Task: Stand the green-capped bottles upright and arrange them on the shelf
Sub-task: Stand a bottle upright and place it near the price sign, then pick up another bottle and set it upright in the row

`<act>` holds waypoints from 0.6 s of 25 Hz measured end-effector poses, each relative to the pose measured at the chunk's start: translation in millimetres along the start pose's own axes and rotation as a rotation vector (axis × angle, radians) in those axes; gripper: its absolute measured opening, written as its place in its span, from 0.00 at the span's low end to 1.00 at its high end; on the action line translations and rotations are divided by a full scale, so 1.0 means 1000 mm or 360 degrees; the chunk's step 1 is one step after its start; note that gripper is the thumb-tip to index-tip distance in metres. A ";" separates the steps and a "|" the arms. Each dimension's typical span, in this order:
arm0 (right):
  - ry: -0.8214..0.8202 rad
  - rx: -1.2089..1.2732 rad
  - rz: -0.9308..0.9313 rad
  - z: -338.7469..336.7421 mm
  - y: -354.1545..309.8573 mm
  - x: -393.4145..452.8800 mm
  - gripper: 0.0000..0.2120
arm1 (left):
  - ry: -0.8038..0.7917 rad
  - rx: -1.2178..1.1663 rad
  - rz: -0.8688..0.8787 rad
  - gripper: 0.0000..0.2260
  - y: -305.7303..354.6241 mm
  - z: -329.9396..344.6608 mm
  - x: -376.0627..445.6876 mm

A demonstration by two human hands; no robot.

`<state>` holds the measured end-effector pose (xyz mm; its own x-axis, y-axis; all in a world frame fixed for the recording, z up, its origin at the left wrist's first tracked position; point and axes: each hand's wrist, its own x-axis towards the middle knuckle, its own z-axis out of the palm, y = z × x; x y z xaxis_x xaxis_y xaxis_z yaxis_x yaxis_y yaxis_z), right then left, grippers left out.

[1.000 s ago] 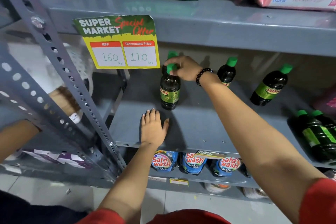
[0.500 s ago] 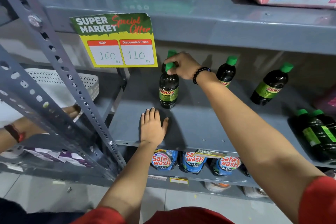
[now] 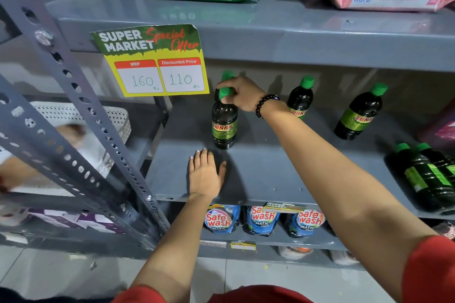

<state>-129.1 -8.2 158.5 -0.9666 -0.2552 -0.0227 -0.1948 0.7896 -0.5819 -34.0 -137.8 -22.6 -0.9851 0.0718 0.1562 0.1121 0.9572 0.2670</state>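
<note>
A dark green-capped bottle (image 3: 224, 125) stands upright at the left of the grey middle shelf (image 3: 258, 174). My right hand (image 3: 242, 93) grips its cap from above. The cap of a second bottle (image 3: 227, 75) shows just behind it. Two more bottles stand upright further right, one (image 3: 300, 97) beside my wrist and one (image 3: 359, 113) nearer the right end. Two bottles (image 3: 428, 177) lie on their sides at the shelf's right front. My left hand (image 3: 205, 174) rests flat, fingers apart, on the shelf in front of the held bottle.
A price card (image 3: 152, 61) hangs from the upper shelf edge left of the bottles. A perforated grey upright (image 3: 81, 115) slants across the left. Detergent pouches (image 3: 263, 219) fill the shelf below. Another person's blurred hand (image 3: 71, 133) moves by a white basket (image 3: 73, 115) at left.
The held bottle and both my hands stay almost where they were. The other person's hand at left has shifted near the white basket.
</note>
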 end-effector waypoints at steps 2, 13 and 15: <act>0.0043 0.0082 -0.0028 0.002 0.002 -0.010 0.28 | 0.0054 0.0003 0.0017 0.23 0.001 -0.001 -0.001; 0.1080 0.0188 0.0636 -0.034 0.142 -0.115 0.17 | -0.0112 -0.0266 0.0444 0.24 0.113 0.024 -0.003; 0.1058 -0.0088 0.0969 -0.040 0.187 -0.142 0.18 | -0.0144 -0.0220 0.0437 0.23 0.131 0.034 0.003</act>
<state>-35.2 197.9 85.9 -0.7984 0.5774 0.1707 0.3908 0.7127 -0.5825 -26.5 -3.1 -19.8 -0.9225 0.3527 0.1565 0.3858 0.8519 0.3541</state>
